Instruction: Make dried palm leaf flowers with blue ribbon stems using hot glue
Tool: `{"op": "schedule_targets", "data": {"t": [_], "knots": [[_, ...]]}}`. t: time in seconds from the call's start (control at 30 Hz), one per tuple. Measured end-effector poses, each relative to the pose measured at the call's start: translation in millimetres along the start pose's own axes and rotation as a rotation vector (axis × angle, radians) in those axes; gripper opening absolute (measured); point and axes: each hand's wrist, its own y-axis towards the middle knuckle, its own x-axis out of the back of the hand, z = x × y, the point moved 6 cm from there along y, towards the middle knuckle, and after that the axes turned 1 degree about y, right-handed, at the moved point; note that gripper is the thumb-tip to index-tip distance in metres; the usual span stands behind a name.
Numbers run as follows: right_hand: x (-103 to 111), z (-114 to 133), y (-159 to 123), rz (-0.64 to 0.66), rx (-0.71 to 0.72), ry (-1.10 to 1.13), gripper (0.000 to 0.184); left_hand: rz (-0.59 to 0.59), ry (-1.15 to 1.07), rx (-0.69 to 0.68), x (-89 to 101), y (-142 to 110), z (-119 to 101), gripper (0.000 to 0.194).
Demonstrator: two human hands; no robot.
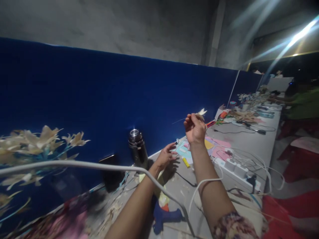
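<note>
My right hand (195,130) is raised above the table with its fingers closed on a pale artificial flower (202,112). Petals show behind the fingers, and a thin wire-like stem (178,121) sticks out to the left; the grip itself is partly hidden. Lower and further left, my left hand (165,157) is open, fingers apart, holding nothing that I can see. It hovers or rests beside light blue paper (183,151); I cannot tell whether it touches. A small yellow object (185,162) lies between my two arms.
A dark thermos (138,151) and a phone (111,172) stand by the blue partition (99,96). Pale flowers (45,139) are at left. A white cable (99,165) crosses the foreground. A blue glue gun (165,215) lies below; a power strip (234,172) is at right. Someone in green (304,104) sits beyond.
</note>
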Motion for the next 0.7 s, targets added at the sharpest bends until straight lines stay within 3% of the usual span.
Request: {"op": "schedule_targets", "data": {"t": [0.1,0.2,0.27,0.33,0.43,0.6,0.7], "knots": [[2,-19,-5,-0.083,-0.109,-0.039,0.019,0.108,-0.067,-0.002,-34.6,-14,-6,0.071],[3,-37,-12,-0.123,-0.179,-0.056,0.020,0.114,-0.106,0.046,-65.8,-19,0,0.051],[1,-41,-14,-0.112,-0.192,-0.067,0.020,0.057,-0.135,0.098,-72.6,-16,8,0.034],[-2,-36,-14,-0.090,-0.205,-0.071,0.019,-0.026,-0.174,0.173,-65.5,-11,15,0.028],[-8,-9,-11,0.008,-0.206,0.047,0.017,-0.173,-0.244,0.292,-35.0,1,17,0.037],[-24,59,-14,0.338,-0.107,0.430,0.012,-0.419,-0.301,0.392,16.1,10,-1,0.040],[-25,49,-20,0.366,-0.183,0.272,0.006,-0.478,-0.315,0.409,22.5,-3,-11,0.040]]}}
